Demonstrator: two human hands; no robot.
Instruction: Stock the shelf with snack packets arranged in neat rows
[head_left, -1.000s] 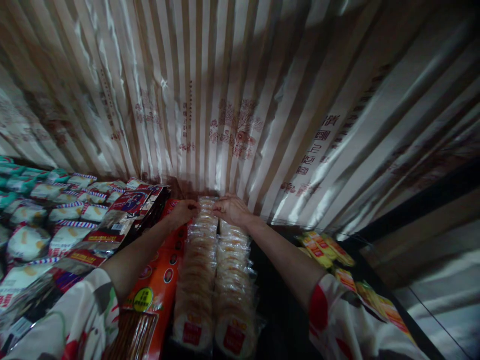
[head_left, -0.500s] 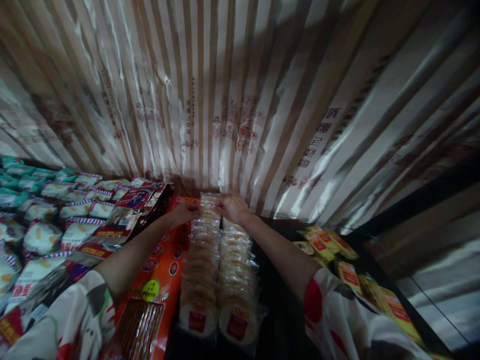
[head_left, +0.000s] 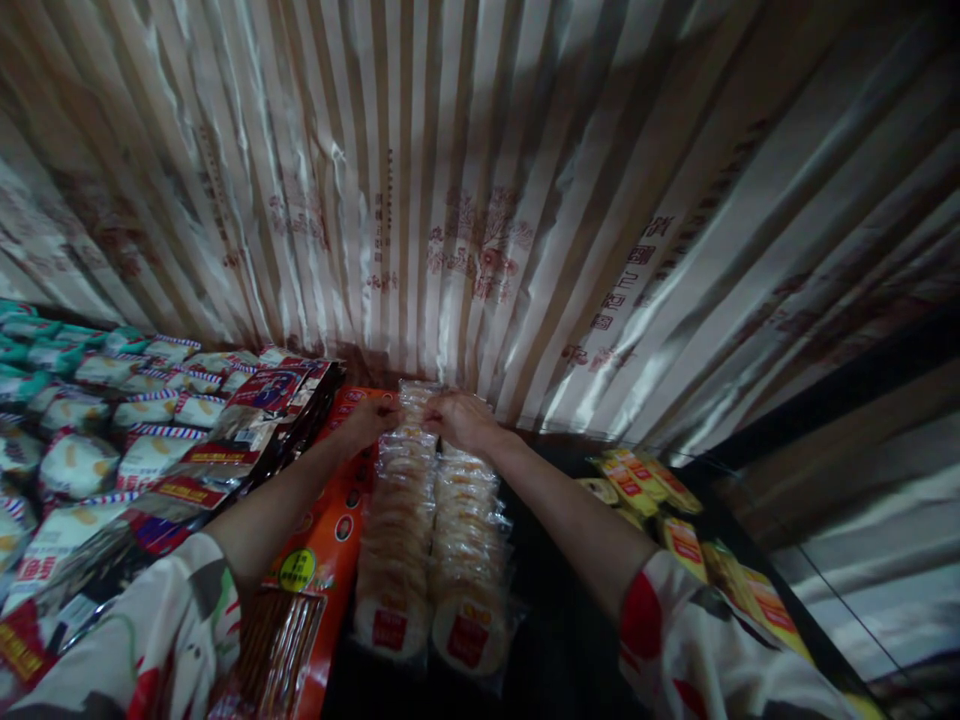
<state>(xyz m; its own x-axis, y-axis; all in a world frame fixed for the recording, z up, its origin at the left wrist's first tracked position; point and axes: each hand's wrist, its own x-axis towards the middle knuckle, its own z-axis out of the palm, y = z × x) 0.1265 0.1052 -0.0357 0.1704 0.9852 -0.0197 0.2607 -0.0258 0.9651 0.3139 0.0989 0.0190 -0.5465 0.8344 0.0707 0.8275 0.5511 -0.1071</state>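
Two rows of round, flat cakes in clear plastic packets run away from me, overlapping one another: a left row [head_left: 394,560] and a right row [head_left: 469,560]. Red labels show on the front packets. At the far end of the left row, my left hand [head_left: 373,416] pinches the left edge of a clear cake packet [head_left: 412,408]. From the other side, my right hand [head_left: 459,420] has its fingers closed at the packet's right edge. The fingertips are dim and partly hidden. Orange packets of brown sticks [head_left: 281,630] lie under my left forearm.
Dark red and black packets [head_left: 255,410] lie left of the orange ones. Beyond them are several rows of white bags [head_left: 79,465] and green bags [head_left: 52,355]. Yellow packets [head_left: 637,480] lie to the right. Striped printed sheeting [head_left: 480,200] hangs close behind, and a dark bar [head_left: 787,400] slants at right.
Both hands stay at the far end of the left row, with only slight finger movement. The view has shifted a little, so the goods appear slightly higher and farther left.
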